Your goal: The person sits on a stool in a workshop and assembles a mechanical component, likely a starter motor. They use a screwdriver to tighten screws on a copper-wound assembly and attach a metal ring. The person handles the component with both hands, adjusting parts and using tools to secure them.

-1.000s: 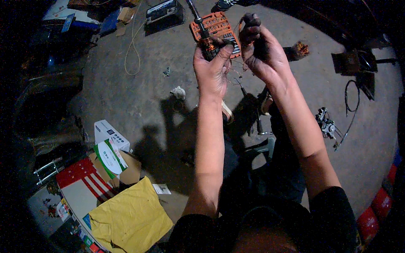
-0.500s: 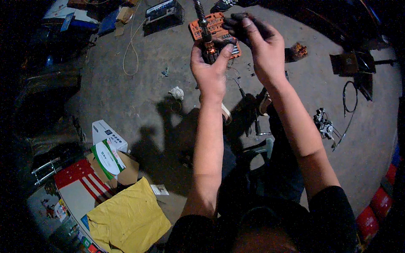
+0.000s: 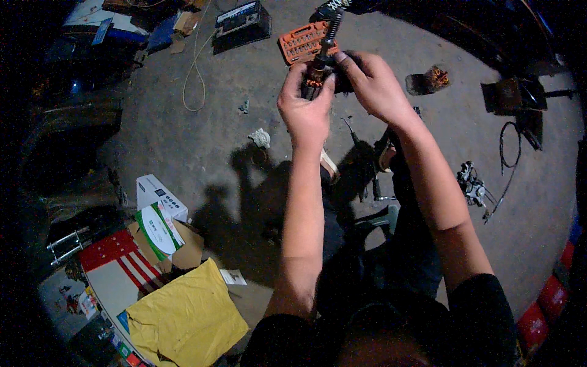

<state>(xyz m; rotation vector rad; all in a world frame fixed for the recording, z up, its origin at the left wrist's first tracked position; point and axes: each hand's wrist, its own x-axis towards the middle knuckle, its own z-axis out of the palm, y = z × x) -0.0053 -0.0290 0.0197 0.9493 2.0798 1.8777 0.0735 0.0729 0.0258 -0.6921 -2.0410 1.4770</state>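
My left hand is wrapped round a motor armature with a ring of copper windings near its middle. Its dark shaft, with a coil spring near the far end, points up and away to the right. Close against the armature's right side, my right hand is closed, thumb pressed to curled fingers. Something dark shows at its fingertips, but blackened skin and shadow hide what it is. Behind the shaft, an open orange socket set case lies on the floor with rows of small bits.
A car battery stands at the far left beside a looped cable. A white crumpled thing lies on the floor. Metal parts and a black cable are at right. Boxes and a yellow cloth sit near left.
My right hand has come down and left, from apart above to right beside the armature. The armature has tilted, its shaft end swinging rightward, and my left hand sits slightly lower.
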